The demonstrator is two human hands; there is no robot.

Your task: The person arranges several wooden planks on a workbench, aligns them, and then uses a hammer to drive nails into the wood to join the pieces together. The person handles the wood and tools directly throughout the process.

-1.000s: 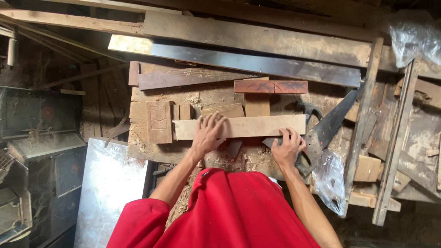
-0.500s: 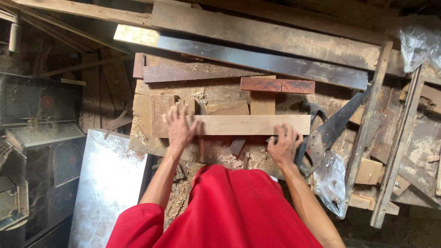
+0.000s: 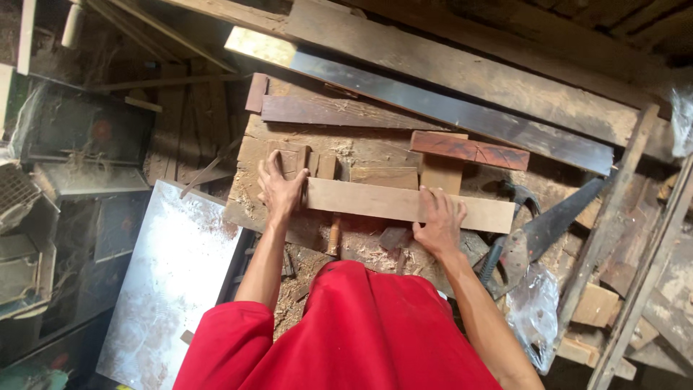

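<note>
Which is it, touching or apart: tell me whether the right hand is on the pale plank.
Touching. The head view shows the right hand pressed flat on the pale plank, fingers spread across its near edge with no gap visible.

Not seeing any labels, signs or screens here, just a crumpled clear plastic bag (image 3: 533,312) lying at the bench's right edge.
</note>
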